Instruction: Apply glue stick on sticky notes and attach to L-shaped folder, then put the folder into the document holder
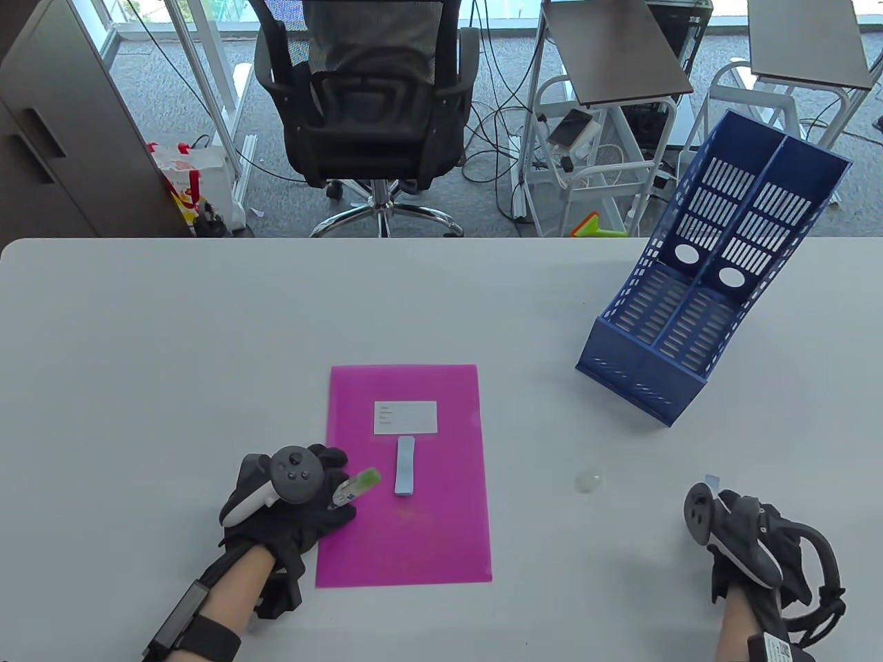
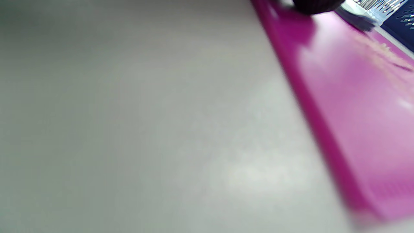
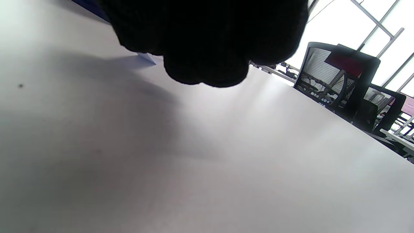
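Observation:
A pink L-shaped folder [image 1: 441,538] [image 2: 355,123] lies flat at the table's front middle, with a white label [image 1: 405,417] on it. Below the label a narrow blue stack of sticky notes [image 1: 405,467] rests on the folder. At the folder's left edge my left hand [image 1: 334,493] grips a glue stick [image 1: 357,485], its green tip pointing toward the notes. Far to the right, my right hand [image 1: 717,503] [image 3: 207,64] has curled fingers, and a small pale blue sticky note [image 1: 712,480] [image 3: 147,57] sticks out of them. The blue document holder [image 1: 697,296] stands at the back right, leaning back.
A small translucent cap [image 1: 588,480] lies on the grey table [image 1: 172,345] between the folder and my right hand. A black office chair [image 1: 365,96] and shelving stand beyond the far edge. The left wrist view is blurred.

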Action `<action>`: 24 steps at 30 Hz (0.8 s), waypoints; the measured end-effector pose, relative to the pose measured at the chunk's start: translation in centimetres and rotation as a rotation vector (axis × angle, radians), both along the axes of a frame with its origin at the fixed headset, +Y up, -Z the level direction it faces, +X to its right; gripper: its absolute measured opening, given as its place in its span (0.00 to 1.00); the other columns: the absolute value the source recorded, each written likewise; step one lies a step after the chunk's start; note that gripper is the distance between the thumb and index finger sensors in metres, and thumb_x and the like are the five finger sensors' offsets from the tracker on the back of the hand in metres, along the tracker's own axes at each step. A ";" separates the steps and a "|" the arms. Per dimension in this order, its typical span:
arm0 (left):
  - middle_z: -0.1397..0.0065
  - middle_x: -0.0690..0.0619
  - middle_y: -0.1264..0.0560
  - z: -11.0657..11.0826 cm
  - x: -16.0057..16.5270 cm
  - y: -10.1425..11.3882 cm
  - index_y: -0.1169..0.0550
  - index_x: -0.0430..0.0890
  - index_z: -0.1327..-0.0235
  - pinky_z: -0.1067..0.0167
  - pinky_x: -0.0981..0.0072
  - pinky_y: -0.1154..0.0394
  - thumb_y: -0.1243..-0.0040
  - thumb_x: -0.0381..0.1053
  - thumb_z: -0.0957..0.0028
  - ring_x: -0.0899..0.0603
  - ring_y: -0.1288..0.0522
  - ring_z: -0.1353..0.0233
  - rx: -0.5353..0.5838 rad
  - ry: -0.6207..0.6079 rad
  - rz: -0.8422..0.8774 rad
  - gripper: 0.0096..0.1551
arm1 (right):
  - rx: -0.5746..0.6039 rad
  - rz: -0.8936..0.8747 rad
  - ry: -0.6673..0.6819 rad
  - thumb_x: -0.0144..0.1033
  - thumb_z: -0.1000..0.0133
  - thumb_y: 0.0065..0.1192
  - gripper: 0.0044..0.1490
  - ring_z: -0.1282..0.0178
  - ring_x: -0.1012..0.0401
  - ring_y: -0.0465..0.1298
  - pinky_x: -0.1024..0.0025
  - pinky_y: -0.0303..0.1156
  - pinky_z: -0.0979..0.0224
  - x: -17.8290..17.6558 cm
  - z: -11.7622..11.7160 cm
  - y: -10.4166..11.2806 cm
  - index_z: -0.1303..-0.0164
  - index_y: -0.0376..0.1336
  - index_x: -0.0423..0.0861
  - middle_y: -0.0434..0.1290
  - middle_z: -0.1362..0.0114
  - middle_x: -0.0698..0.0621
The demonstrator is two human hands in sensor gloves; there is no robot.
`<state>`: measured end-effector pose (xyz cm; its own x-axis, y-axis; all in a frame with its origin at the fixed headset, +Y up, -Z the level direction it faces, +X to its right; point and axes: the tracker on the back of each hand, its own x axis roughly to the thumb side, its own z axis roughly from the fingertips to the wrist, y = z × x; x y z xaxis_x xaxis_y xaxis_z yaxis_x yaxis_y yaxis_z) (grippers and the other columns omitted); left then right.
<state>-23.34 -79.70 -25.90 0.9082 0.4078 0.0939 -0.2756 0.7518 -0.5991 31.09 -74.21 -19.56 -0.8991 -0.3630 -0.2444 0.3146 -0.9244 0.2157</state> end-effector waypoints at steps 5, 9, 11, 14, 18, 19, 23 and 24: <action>0.18 0.70 0.63 0.0 0.0 0.0 0.45 0.60 0.34 0.23 0.54 0.74 0.48 0.61 0.43 0.54 0.69 0.15 0.001 -0.002 -0.001 0.29 | 0.045 -0.020 0.002 0.39 0.42 0.64 0.20 0.51 0.61 0.82 0.61 0.78 0.38 -0.1 0.0 0.4 0.40 0.68 0.53 0.81 0.43 0.51; 0.18 0.70 0.63 0.0 0.1 0.0 0.45 0.60 0.34 0.23 0.54 0.74 0.48 0.61 0.43 0.54 0.69 0.15 0.003 -0.002 -0.003 0.29 | 0.058 -0.040 0.000 0.39 0.43 0.64 0.19 0.51 0.61 0.82 0.60 0.78 0.38 0.2 0.0 0.4 0.41 0.69 0.54 0.81 0.43 0.52; 0.18 0.70 0.63 0.0 0.1 0.0 0.45 0.60 0.34 0.23 0.54 0.73 0.48 0.61 0.44 0.53 0.69 0.15 0.003 -0.002 -0.003 0.29 | 0.069 -0.054 0.001 0.39 0.43 0.63 0.19 0.51 0.61 0.82 0.61 0.78 0.38 0.3 0.1 0.6 0.41 0.69 0.54 0.81 0.43 0.52; 0.18 0.70 0.63 0.0 0.1 0.0 0.45 0.60 0.34 0.23 0.54 0.73 0.48 0.61 0.43 0.54 0.69 0.15 0.001 -0.003 -0.001 0.29 | 0.129 -0.131 -0.011 0.39 0.42 0.62 0.19 0.52 0.61 0.82 0.60 0.77 0.39 0.4 0.2 1.1 0.41 0.69 0.54 0.81 0.44 0.52; 0.18 0.70 0.63 0.0 0.1 0.0 0.45 0.60 0.34 0.23 0.54 0.75 0.48 0.61 0.43 0.54 0.69 0.16 0.002 -0.003 -0.002 0.29 | 0.336 -0.377 0.054 0.37 0.40 0.57 0.19 0.52 0.60 0.81 0.58 0.76 0.39 -0.7 0.1 3.3 0.40 0.68 0.52 0.80 0.45 0.49; 0.18 0.70 0.63 0.0 0.1 0.0 0.45 0.60 0.34 0.23 0.54 0.75 0.48 0.61 0.43 0.54 0.69 0.16 -0.002 -0.003 0.000 0.29 | 0.371 -0.429 0.071 0.36 0.39 0.57 0.19 0.53 0.60 0.81 0.58 0.76 0.39 -1.1 0.0 3.8 0.39 0.68 0.51 0.80 0.45 0.49; 0.18 0.70 0.63 0.0 0.2 0.0 0.44 0.59 0.34 0.24 0.54 0.73 0.48 0.61 0.44 0.54 0.69 0.16 -0.005 0.007 0.008 0.29 | 0.380 -0.775 0.214 0.36 0.37 0.57 0.19 0.64 0.62 0.79 0.61 0.77 0.47 -6.9 -1.1 5.0 0.41 0.70 0.45 0.81 0.56 0.47; 0.18 0.70 0.63 0.0 0.2 0.1 0.44 0.60 0.35 0.24 0.54 0.73 0.48 0.61 0.44 0.54 0.69 0.16 -0.002 0.006 0.004 0.29 | 0.331 -0.818 0.248 0.36 0.38 0.57 0.19 0.66 0.64 0.79 0.63 0.78 0.49 -9.0 -1.5 4.8 0.41 0.70 0.44 0.81 0.58 0.48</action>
